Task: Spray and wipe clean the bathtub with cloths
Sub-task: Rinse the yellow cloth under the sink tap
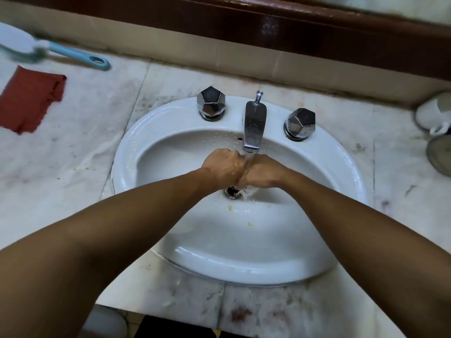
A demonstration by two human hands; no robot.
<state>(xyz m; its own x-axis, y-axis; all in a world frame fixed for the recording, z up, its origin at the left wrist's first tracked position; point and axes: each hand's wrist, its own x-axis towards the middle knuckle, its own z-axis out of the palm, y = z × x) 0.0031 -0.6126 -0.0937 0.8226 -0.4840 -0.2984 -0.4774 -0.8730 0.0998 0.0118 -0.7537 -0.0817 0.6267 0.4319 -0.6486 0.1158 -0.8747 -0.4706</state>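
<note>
Both hands are held together under the stream of water (249, 161) that runs from the flat chrome spout (253, 125) into the white oval ceramic sink (127, 157). The left hand (223, 168) and the right hand (264, 173) are seen touching just below the spout's tip, backs upward. The fingers are turned under and hidden, so it cannot be told whether they are curled on anything or merely pressed together. The task's crumpled red cloth (29, 101) is seen lying on the stained marble desk (97, 147), well to the left of the spout and touched by neither hand. No bathtub and no spray bottle are shown.

Several risks can be judged. Since the stream is broken directly at the hands, water may be deflected off the knuckles and thrown over the rim onto the desk. The faceted chrome knob (300, 123) just right of the spout may be slipped on if it is turned with wet fingers. The cloth may be dropped or wetted unevenly if it is fetched with dripping hands.
</note>
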